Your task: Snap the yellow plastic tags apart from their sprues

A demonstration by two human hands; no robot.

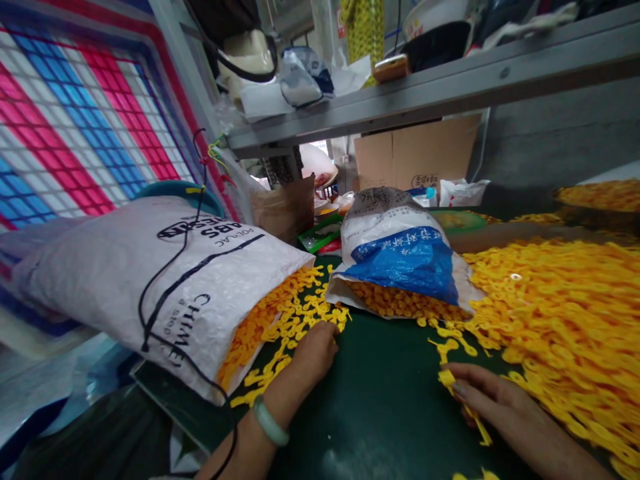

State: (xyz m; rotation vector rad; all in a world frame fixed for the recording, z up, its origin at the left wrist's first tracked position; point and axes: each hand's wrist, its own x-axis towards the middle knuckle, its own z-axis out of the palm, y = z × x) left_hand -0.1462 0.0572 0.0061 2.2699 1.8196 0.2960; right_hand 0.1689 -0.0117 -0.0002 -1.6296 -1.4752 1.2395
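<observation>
My right hand (493, 393) pinches a long yellow plastic piece (447, 379) between thumb and fingers, above the dark green tabletop (380, 393). My left hand (315, 353), with a pale green bangle (271, 421) on its wrist, is curled at the edge of scattered yellow pieces (285, 327). Its fingertips are hidden, so what they hold cannot be made out. On the left, a large white sack (195, 267) lies on its side, its mouth spilling orange-yellow pieces. A blue and white bag (405, 253) with similar small pieces inside lies between and beyond my hands.
A big heap of yellow pieces (565, 313) covers the right side. Above the table runs a grey metal shelf (450, 67) carrying bags and a phone (391, 68). Cardboard (420, 153) stands at the back. A black cord (165, 267) hangs across the sack towards my left arm.
</observation>
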